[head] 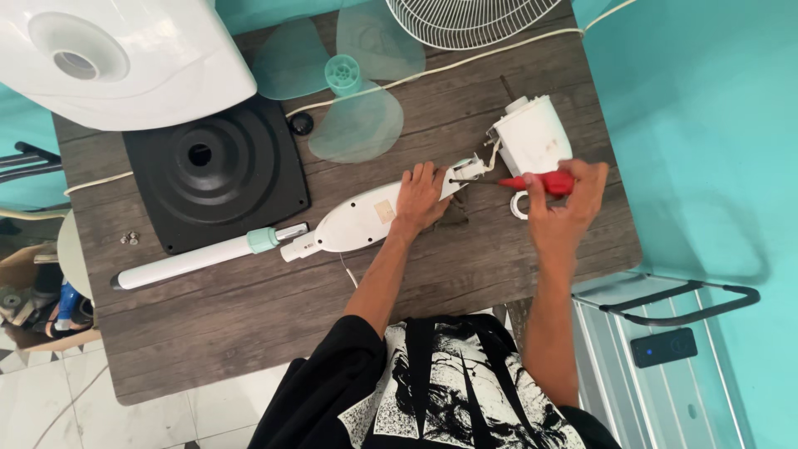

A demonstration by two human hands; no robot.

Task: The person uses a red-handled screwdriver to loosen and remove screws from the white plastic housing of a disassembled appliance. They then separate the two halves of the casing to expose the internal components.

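Note:
A white fan neck with its control housing (357, 220) lies across the dark wooden table (249, 324), joined to a white pole with a teal collar (199, 258). My left hand (421, 197) presses down on the upper end of this housing. My right hand (564, 204) grips a red-handled screwdriver (540, 183), whose shaft points left at the joint bracket (472, 169). The white motor housing (534, 137) lies just above my right hand, hinged to that bracket.
A black square base plate (218, 170) lies left of centre, a white base cover (125, 58) at top left. Translucent teal fan blades (349, 91) and a white wire grille (470, 18) sit at the far edge. Small screws (130, 239) lie near the left edge. A white cord (432, 71) crosses the table.

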